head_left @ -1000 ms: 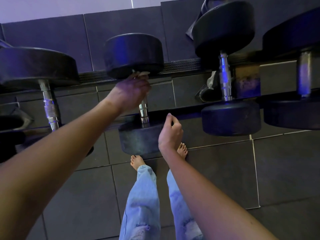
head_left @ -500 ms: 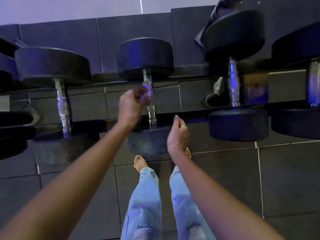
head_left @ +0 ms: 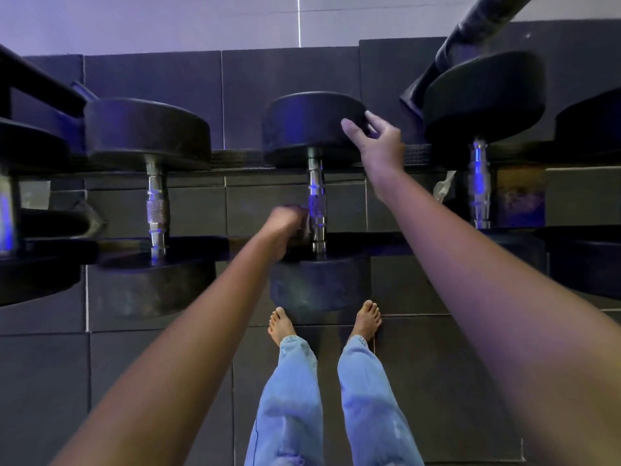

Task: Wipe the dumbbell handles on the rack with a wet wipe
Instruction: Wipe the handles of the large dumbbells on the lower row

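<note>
A: The middle dumbbell handle (head_left: 317, 203)?
B: Glossy metal, with a rough knurled band.
A: Its heads (head_left: 311, 126)?
B: Matt black, rubber-like. Floor tiles (head_left: 470, 364) dull and dark; trousers (head_left: 289, 398) pale denim cloth.

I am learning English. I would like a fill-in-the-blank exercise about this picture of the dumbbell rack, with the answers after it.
1. The right hand touches the far head of a ____.
2. The left hand, fingers curled, is beside its metal ____.
3. The person's feet are ____.
4. The jeans are light ____.
Missing words: dumbbell; handle; bare; blue.
</note>
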